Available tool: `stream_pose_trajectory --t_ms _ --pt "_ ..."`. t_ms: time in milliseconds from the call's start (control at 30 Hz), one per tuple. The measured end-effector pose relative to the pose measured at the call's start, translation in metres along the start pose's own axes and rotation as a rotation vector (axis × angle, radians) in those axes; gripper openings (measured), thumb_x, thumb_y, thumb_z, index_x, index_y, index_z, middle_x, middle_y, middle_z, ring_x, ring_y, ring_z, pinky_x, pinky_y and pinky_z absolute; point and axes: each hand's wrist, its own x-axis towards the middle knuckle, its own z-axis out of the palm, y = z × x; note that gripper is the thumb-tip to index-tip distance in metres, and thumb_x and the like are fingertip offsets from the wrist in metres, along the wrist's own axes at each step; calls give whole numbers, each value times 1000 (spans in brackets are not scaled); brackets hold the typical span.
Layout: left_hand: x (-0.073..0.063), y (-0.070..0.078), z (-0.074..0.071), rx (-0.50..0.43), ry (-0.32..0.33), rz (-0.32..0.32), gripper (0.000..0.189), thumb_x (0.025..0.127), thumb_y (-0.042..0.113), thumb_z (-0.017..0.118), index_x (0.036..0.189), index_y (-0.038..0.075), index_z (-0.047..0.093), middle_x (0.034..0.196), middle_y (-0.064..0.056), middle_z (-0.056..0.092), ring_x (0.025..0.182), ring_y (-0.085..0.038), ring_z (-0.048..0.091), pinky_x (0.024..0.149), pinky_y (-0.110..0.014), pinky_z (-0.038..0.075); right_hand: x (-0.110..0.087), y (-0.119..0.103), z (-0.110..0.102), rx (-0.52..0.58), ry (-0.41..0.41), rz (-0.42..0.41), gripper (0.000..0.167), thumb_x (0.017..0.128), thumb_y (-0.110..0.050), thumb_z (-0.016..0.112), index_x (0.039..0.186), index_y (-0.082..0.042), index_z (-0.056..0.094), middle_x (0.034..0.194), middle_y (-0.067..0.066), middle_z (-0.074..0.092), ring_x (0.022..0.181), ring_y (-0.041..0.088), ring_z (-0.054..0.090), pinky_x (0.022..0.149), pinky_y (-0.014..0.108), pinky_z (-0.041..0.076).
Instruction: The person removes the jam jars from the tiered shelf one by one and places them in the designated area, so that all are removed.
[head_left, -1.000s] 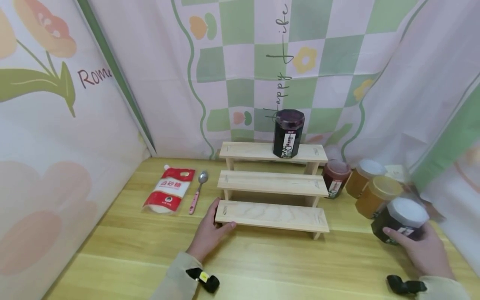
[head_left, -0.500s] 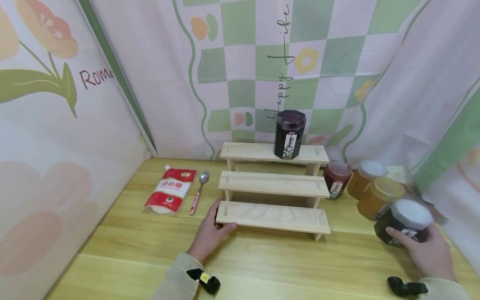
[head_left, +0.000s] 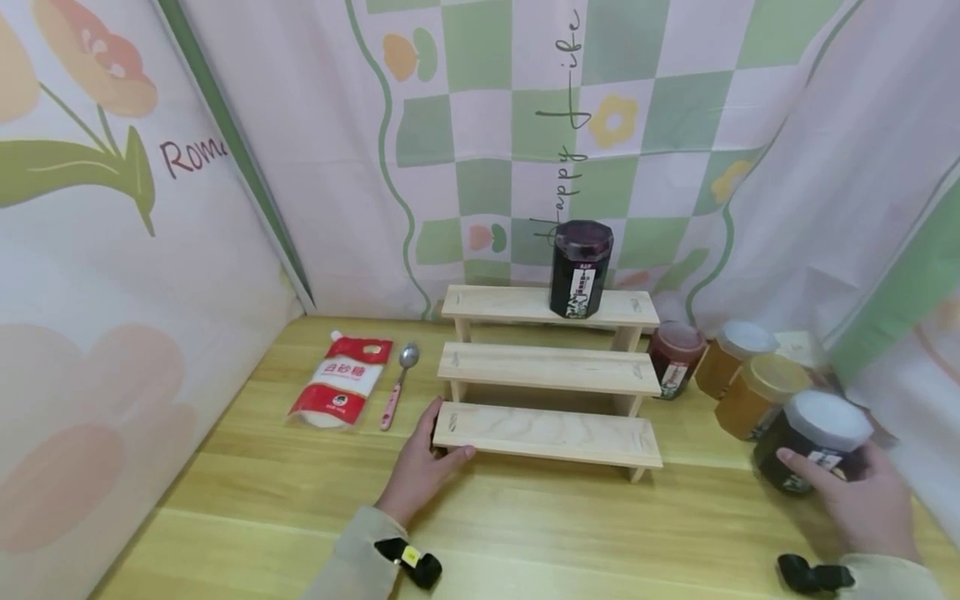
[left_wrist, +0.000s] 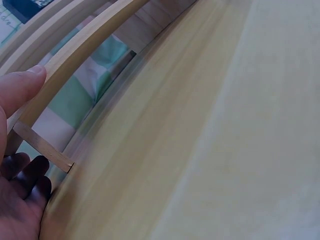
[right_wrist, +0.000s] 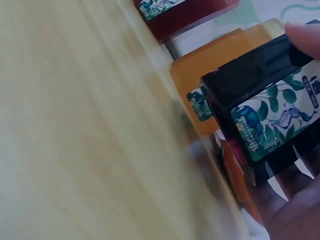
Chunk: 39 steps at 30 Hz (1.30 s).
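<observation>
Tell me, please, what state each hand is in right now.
Left hand: gripping the wooden rack at its lower left end.
Right hand: holding a dark jar.

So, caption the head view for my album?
Left fingers grip a three-tier wooden stand; right fingers hold a dark faceted jar.

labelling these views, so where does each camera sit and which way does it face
Head: on the head, facing forward and down at the wooden shelf; left hand, right hand and sleeves show.
Left wrist: on that wrist, facing the shelf's front and table; left hand shows.
Right wrist: on that wrist, facing the held dark jar; right hand shows.
Head and right wrist both show that jar.
</observation>
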Motion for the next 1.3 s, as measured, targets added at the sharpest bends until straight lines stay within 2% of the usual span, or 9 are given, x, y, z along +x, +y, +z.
stream_pose_trajectory --t_ms 133,333,600,733,833,900,1033,1167,1300 --pt "0 -1 0 -5 -1 0 101 87 41 78 161 12 17 161 -14 32 146 -34 33 118 -52 29 -4 -8 -1 72 26 -5 86 87 -25 81 157 -30 32 140 -19 46 122 -7 43 88 -5 31" --pt "0 -1 1 -5 4 -11 101 86 41 79 162 13 17 161 -13 32 146 -34 32 118 -51 29 -9 -24 -6 85 29 -1 86 88 -23 80 158 -28 31 146 -16 44 128 -3 41 93 -2 32" --pt "2 -2 1 1 7 -13 102 86 42 79 162 13 17 161 -13 32 146 -34 33 118 -51 29 -10 -40 -9 67 55 -19 84 85 -24 83 155 -26 37 119 -24 51 99 -9 47 76 0 40" --pt "2 -2 1 -4 9 0 101 87 40 78 161 11 17 160 -15 33 145 -35 34 117 -52 30 -10 -47 -9 42 55 -4 86 85 -28 83 156 -29 35 133 -15 54 105 -8 48 80 -1 40" --pt "3 -2 1 -14 7 15 99 88 37 78 161 8 16 159 -17 34 144 -36 35 116 -52 32 -10 -54 -8 38 59 6 87 85 -29 83 157 -31 33 149 -5 47 116 -5 47 86 -2 37" --pt "3 -2 1 -18 6 16 99 88 36 78 161 8 16 159 -17 34 144 -36 36 116 -52 32 -9 -58 -7 47 65 2 87 85 -29 83 157 -31 33 152 -4 46 119 -5 46 86 -2 37" --pt "1 -1 1 -8 9 1 101 87 39 78 161 10 16 160 -16 33 144 -35 35 117 -52 32 -7 -71 -7 89 77 -26 85 84 -23 84 155 -29 37 132 -16 55 108 -7 49 77 -1 40" --pt "0 1 1 2 12 -10 102 86 42 79 161 11 16 160 -15 33 145 -34 34 117 -52 30 -6 -85 -8 160 59 -71 82 83 -14 83 153 -25 41 111 -28 54 97 -9 50 73 0 40" --pt "0 1 1 2 9 -7 102 86 42 78 161 11 16 160 -15 33 145 -34 34 118 -52 30 -3 -95 -6 244 47 -98 80 82 -6 83 151 -23 44 109 -26 55 97 -7 51 74 0 42"
